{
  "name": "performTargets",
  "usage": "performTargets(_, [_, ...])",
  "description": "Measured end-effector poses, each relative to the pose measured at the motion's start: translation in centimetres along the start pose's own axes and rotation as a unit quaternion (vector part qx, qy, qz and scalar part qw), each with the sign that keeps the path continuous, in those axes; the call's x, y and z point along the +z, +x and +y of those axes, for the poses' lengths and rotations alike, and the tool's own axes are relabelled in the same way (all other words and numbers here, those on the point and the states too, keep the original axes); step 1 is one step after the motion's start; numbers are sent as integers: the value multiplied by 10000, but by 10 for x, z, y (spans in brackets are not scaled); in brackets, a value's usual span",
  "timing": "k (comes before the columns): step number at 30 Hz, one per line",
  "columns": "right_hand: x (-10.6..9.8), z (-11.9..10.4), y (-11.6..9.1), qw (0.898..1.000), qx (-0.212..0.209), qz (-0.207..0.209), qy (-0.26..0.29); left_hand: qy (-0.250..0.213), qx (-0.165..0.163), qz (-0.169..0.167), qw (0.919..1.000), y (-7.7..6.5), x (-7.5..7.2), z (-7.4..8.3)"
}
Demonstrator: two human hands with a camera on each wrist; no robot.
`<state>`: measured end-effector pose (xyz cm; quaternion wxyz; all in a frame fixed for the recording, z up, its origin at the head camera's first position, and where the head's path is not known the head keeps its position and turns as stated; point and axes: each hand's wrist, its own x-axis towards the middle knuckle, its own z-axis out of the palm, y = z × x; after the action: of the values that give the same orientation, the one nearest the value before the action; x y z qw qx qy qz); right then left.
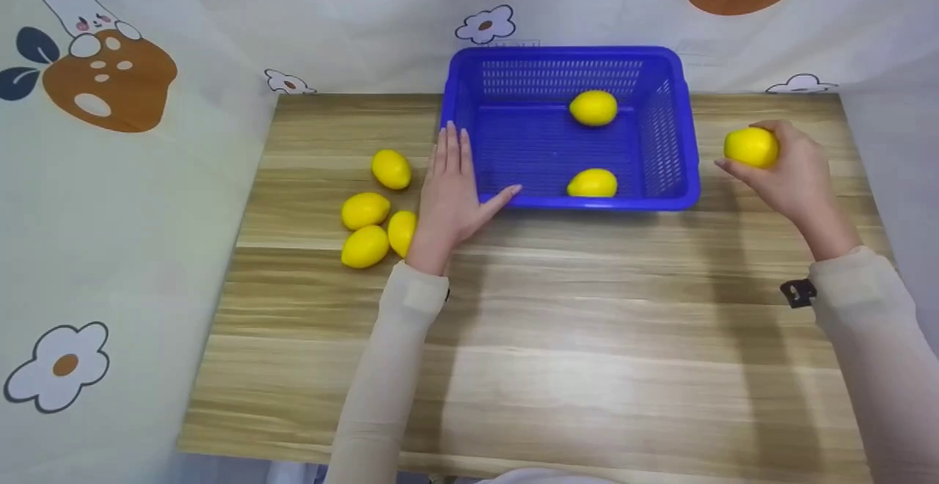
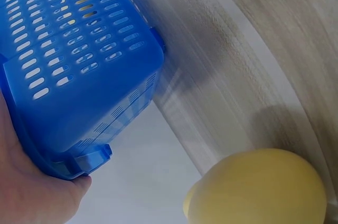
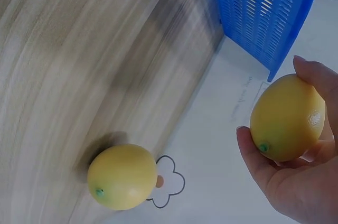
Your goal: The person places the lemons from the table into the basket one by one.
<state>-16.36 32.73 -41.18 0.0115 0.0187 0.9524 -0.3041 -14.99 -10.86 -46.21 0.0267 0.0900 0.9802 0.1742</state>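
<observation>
My right hand (image 1: 803, 172) grips a lemon (image 1: 752, 148) between thumb and fingers, raised to the right of a blue plastic basket (image 1: 682, 202). In the right wrist view, that lemon (image 3: 288, 118) shows its green tip. My left hand (image 1: 451, 198) lies over the basket's front left corner, its fingers straight along the left rim and its thumb spread towards the front rim. Inside the basket are two lemons, a back lemon (image 1: 594, 108) and a front lemon (image 1: 593, 183), the latter partly hidden by the rim.
Several lemons (image 1: 365, 210) lie on the wooden table (image 1: 587, 359) left of the basket, one partly behind my left wrist. Another lemon (image 3: 122, 176) sits on the table at the right, hidden in the head view. A patterned curtain (image 1: 367, 22) borders the back and sides.
</observation>
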Motion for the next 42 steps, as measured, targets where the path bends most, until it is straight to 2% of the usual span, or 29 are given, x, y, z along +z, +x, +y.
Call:
performTargets(12, [-4,-14,-1,10000,-28,-42,-27,-63,-280,-214,9994,2,-5,4])
performTargets(24, [-8,-19,-3,9999,-74,91,-61,159,-769,-134,9968,2,-8,4])
performTargets(34, [-14,-28,-2,9999,-134,14,-43,-149,-712,-104,9973,2,-3,2])
performTargets(42, [-20,-38,2,9994,-290,-49,-178,-107,-712,-57,9974,2,-3,1])
